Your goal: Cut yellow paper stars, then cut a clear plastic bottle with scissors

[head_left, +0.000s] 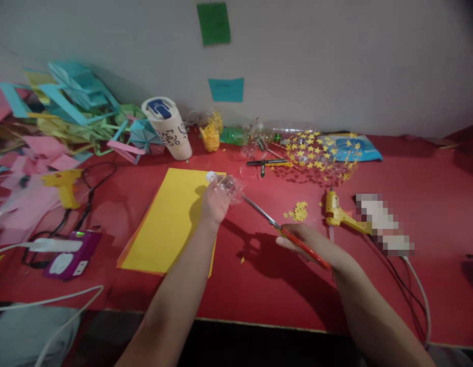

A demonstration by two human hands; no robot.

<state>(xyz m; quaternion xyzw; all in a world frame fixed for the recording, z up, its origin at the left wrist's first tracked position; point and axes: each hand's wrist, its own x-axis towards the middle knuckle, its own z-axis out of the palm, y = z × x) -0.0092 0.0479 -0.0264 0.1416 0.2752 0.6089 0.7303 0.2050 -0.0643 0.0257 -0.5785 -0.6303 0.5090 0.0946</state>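
Observation:
Near the middle, my left hand [215, 203] is closed round a small clear plastic bottle piece [230, 187] with a white cap [210, 176]. My right hand [303, 242] holds red-handled scissors [303, 247], their metal blades pointing up and left, the tips beside the plastic's right edge. Under my left forearm lies a stack of yellow paper sheets [163, 219]. Small yellow paper stars [297, 211] lie in a pile above my right hand. A tiny yellow scrap [242, 260] rests on the red table [259, 295] between my arms.
Folded coloured paper [79, 97] heaps at the left, near a glue gun [64, 186] and a purple box [73, 255]. A white tumbler [169, 130], a cutter [269, 163] and a star-covered clear piece [316, 153] stand or lie behind. Another glue gun [341, 214] is at right.

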